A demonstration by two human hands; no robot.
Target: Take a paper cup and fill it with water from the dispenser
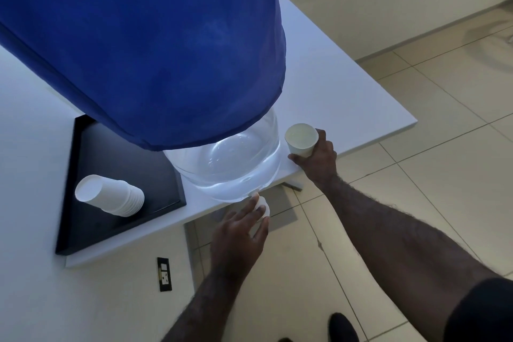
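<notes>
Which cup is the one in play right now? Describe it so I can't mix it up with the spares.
Start at the big water jug under the blue cover on the white table. Just to its right, near the table edge, the right hand holds a single upright paper cup. The spare cups are a nested stack lying on its side on the black tray, left of the jug.

1. blue cloth cover on a clear water jug
2. white cups, black tray
3. white table
4. cream tiled floor
</notes>
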